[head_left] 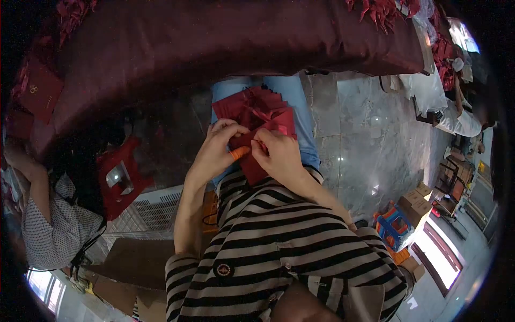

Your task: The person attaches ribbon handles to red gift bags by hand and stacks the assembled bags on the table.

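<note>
A fanned stack of dark red flat pieces (279, 102) with shiny red ribbon on them lies across my lap, over my blue jeans. Another red piece (252, 167) hangs towards my striped shirt, beneath both hands. My left hand (220, 146) is bent over the left side of this piece, its fingers pinched at the red material; an orange wrap (240, 153) circles its thumb. Close beside it, my right hand (280, 153) is closed, thumb and forefinger pressed together on a bit of red ribbon. The exact grip points are partly hidden by my fingers.
A table with a dark red cloth (225, 37) stands right ahead. Red bundles (378, 15) lie on it. At left are a person's arm (32, 172), a red stool (120, 177) and a white crate (155, 209). Cardboard boxes (416, 204) stand at right.
</note>
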`<state>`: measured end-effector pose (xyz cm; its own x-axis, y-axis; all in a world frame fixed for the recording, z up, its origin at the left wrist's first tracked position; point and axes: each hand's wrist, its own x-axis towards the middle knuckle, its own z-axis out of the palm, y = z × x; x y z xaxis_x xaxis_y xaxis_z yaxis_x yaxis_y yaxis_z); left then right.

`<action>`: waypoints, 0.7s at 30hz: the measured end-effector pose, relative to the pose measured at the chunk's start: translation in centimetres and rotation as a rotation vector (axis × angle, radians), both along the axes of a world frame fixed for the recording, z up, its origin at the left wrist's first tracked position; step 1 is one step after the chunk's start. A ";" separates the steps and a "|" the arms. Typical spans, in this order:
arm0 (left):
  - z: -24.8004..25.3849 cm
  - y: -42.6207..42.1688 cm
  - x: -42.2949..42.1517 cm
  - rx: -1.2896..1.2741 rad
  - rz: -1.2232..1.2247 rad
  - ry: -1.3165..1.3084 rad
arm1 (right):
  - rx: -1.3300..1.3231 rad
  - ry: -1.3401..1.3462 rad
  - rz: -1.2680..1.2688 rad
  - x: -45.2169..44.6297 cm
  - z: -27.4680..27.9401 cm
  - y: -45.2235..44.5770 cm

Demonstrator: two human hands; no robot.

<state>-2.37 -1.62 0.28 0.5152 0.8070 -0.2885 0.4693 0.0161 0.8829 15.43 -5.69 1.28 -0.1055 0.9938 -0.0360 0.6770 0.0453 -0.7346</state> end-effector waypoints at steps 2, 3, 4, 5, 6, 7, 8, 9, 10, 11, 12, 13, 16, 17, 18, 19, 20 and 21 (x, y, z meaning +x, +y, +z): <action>0.0 0.0 0.0 0.003 -0.009 0.007 | -0.018 0.021 -0.012 -0.2 -0.1 0.0; 0.1 -0.1 -0.1 0.016 -0.006 0.000 | -0.037 0.043 -0.023 -0.2 -0.2 0.1; 0.1 -0.2 -0.1 0.029 -0.004 -0.008 | -0.037 0.042 -0.024 0.0 -0.1 0.1; 0.2 -0.4 -0.2 0.030 -0.005 -0.008 | -0.131 0.132 -0.031 0.4 0.2 0.2; 0.3 -0.5 -0.3 -0.012 0.014 -0.036 | -0.224 0.221 -0.037 0.5 0.3 0.3; 0.3 -0.6 -0.3 -0.052 0.034 -0.064 | -0.222 0.220 -0.037 0.5 0.4 0.2; 0.4 -0.6 -0.2 -0.052 0.034 -0.066 | -0.144 0.133 -0.024 0.4 0.4 0.0; 0.5 -0.6 -0.1 -0.096 0.042 -0.101 | -0.069 0.047 -0.012 0.4 0.5 -0.1; 0.6 -0.7 0.0 -0.140 0.050 -0.135 | -0.070 0.047 -0.013 0.2 0.5 -0.1; 0.9 -0.7 0.0 -0.139 0.047 -0.136 | -0.036 -0.013 0.001 -0.2 0.5 -0.1; 1.2 -0.7 0.1 0.020 -0.002 -0.009 | -0.003 -0.075 0.014 -0.4 0.5 0.0; 1.4 -0.8 0.3 0.183 -0.047 0.117 | 0.011 -0.043 -0.003 -0.2 0.0 0.1; 1.4 -1.3 0.4 0.002 0.077 0.020 | 0.020 0.056 0.017 0.2 -0.8 -0.1; 1.2 -1.5 0.5 0.001 0.077 0.019 | 0.019 0.056 0.017 0.5 -0.7 -0.2; 1.0 -1.6 0.6 -0.025 0.098 -0.009 | 0.022 0.015 0.047 0.8 0.0 -0.1; 0.9 -1.7 0.7 -0.052 0.119 -0.036 | 0.024 -0.025 0.076 1.2 0.5 0.1; 1.1 -1.7 0.8 -0.052 0.118 -0.037 | 0.025 -0.026 0.075 1.7 1.0 0.2; 1.5 -1.6 0.9 -0.014 0.098 -0.010 | 0.010 0.013 0.111 2.2 1.3 0.4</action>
